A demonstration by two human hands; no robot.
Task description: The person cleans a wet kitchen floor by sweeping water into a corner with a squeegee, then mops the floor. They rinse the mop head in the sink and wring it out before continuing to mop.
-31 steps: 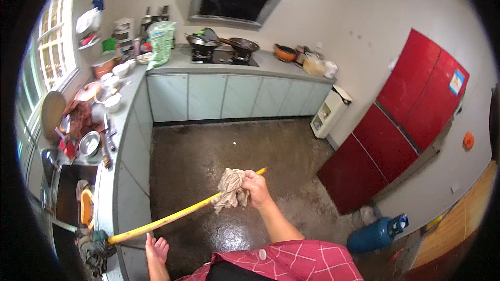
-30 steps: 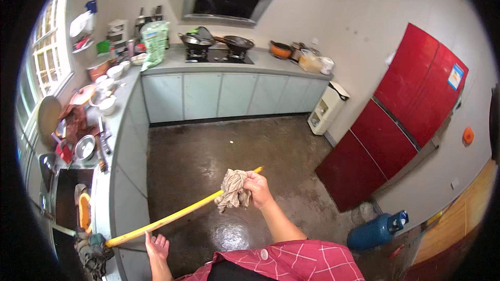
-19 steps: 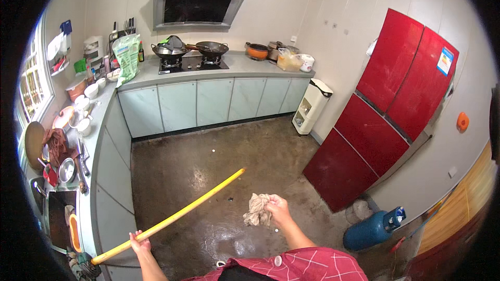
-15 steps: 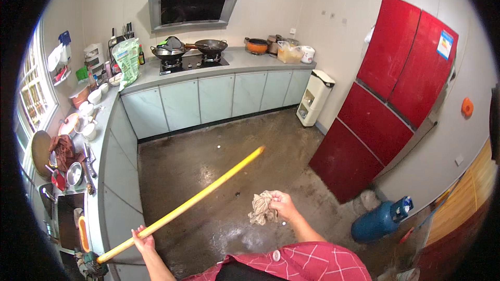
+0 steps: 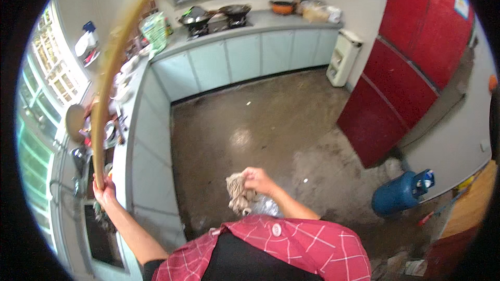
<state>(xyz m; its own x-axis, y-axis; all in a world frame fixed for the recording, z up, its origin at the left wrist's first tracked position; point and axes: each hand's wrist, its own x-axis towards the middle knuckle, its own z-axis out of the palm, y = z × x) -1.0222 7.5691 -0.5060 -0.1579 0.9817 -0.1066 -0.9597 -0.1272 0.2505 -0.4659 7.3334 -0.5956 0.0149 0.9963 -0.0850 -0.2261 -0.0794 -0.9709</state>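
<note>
My left hand (image 5: 104, 191) is closed round the yellow handle (image 5: 105, 104) of a mop, at the left by the counter. The handle stands steeply, bends in the lens and runs out past the top edge, close to the camera and blurred. Below that hand, a grey-green stringy mop head (image 5: 102, 217) hangs over the dark sink (image 5: 107, 250), partly hidden by my wrist. In front of my chest, my right hand (image 5: 259, 181) pinches a crumpled beige cloth (image 5: 237, 191), which dangles above the wet floor (image 5: 281, 119).
A grey counter (image 5: 139, 93) with bowls and pans runs along the left and back, a stove (image 5: 221, 26) on it. To the right stand a red refrigerator (image 5: 385, 99), a blue gas cylinder (image 5: 398, 195) and a cream bin-like stand (image 5: 344, 57).
The mop handle has swung up from a low slant across the floor to nearly upright at the left. My left hand rose leftward; my right hand with the cloth shifted left and up.
</note>
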